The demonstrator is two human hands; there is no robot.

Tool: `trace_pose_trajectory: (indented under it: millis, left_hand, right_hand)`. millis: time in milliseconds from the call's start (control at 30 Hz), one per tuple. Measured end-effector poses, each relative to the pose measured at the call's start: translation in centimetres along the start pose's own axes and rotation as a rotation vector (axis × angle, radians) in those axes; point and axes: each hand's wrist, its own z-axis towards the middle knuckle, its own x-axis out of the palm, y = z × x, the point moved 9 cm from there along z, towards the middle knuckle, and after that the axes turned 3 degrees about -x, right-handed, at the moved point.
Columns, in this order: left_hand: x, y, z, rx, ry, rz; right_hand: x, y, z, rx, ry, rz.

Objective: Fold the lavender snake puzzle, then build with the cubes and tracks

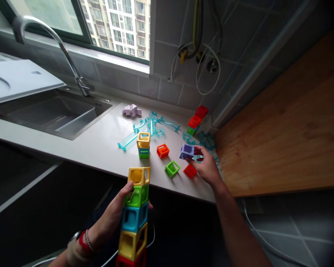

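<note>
left hand (pixel 114 215): grip wrapped round cube stack (pixel 134 218), upright, below worktop (pixel 100 144) edge
right hand (pixel 207 167): grip pinching purple cube (pixel 187 151) just above worktop
nearby: red cube (pixel 189 171), green cube (pixel 172 168), orange cube (pixel 163 150)

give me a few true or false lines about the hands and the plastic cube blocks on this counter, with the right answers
1. The left hand grips a tall stack of hollow plastic cubes. True.
2. The top cube of that stack is red. False: the top cube is yellow, with green, blue and yellow below it.
3. The right hand holds a purple hollow cube. True.
4. The loose green hollow cube lies in the steel sink. False: it lies on the white countertop, near the front edge.
5. A small stack with a yellow cube on top stands on the countertop beside clear teal plastic track pieces. True.
</note>
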Motion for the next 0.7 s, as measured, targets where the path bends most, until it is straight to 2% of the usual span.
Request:
trace_pose_trajectory:
  millis: [167,267,367,467,533,567,633,700]
  left_hand:
    - [-0.5,0.2,-0.3,0.011,0.046,-0.022]
    - [-0.4,-0.8,-0.6,0.06,0.059,0.018]
    - [-0.3,-1.9,-0.9,0.129,0.085,0.064]
    - [-0.3,-2.6,-1.0,0.197,0.117,0.1]
    - [-0.2,-2.8,-1.0,0.229,0.142,0.137]
    - [0.0,-2.9,-1.1,0.246,0.151,0.165]
    - [0.4,-3.3,-1.3,0.291,0.165,0.241]
    - [1.0,-3.9,-1.7,0.349,0.171,0.343]
  right_hand:
    - [3.9,-1.4,4.9,0.042,0.108,-0.298]
    - [5.4,-2.0,5.6,0.061,0.146,-0.357]
    - [5.1,-1.2,5.2,0.043,0.156,-0.402]
    - [3.0,2.7,3.6,-0.031,0.086,-0.364]
    - [1.7,6.3,1.4,-0.054,0.04,-0.199]
    - [2.0,8.0,0.1,-0.041,0.103,-0.074]
    - [3.9,11.4,-3.0,-0.011,0.331,0.154]
    - [5.4,14.1,-5.8,-0.002,0.461,0.221]
